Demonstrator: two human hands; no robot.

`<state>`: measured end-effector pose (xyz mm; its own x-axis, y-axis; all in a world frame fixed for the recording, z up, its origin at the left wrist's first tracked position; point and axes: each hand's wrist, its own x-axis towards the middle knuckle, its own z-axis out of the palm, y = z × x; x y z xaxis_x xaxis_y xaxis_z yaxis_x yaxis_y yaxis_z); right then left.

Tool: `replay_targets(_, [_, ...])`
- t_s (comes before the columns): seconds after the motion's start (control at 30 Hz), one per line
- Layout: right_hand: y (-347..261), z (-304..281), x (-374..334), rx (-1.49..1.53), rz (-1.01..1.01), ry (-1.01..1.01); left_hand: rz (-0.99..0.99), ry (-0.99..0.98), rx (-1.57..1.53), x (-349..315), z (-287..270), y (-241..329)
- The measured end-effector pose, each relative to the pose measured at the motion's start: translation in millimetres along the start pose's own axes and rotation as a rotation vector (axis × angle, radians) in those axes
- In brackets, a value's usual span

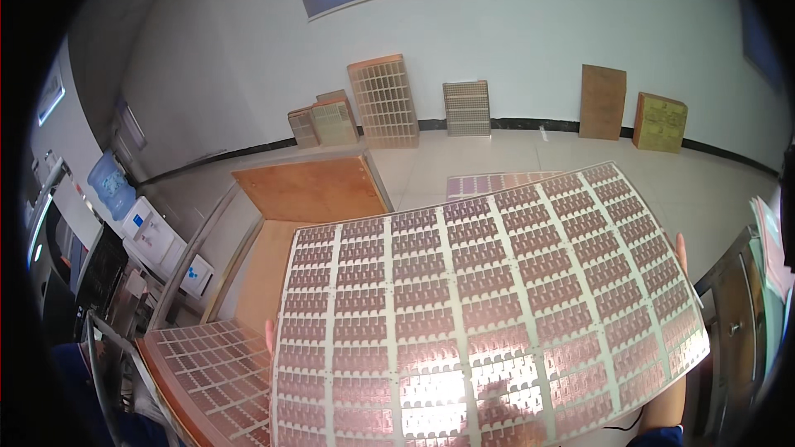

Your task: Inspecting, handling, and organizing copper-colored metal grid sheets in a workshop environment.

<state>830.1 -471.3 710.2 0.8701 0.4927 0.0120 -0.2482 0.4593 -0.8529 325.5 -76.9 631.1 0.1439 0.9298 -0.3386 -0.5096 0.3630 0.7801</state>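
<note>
A large printed circuit board panel (476,281), patterned with copper-pink blocks between pale strips, is held up tilted in front of me. Its lower part shines with glare. My right hand (681,250) grips the right edge; only fingertips show past it, and the forearm comes up below. At the left edge a sliver of my left hand (269,337) is visible, the rest hidden behind the panel. Just left of it lies a stack of similar panels (207,368) on a cart. Part of another patterned panel (489,185) shows beyond the held one's far edge.
The cart has a metal rail (195,244) and an upright brown board (308,186). A water dispenser (161,240) stands left, a wooden cabinet (735,323) right. Several panel stacks, including a tall gridded one (383,103), lean along the far wall.
</note>
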Motion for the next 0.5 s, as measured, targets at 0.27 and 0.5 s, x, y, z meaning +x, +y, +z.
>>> replay_targets(0.27, [15, 7, -7, 0.166, 0.306, -0.229, 0.018, -0.083, -0.044, -57, 29, -40])
replay_targets(0.5, [51, 9, -10, 0.120, 0.198, -0.403, -0.001, -0.187, -0.066, -90, 46, -72])
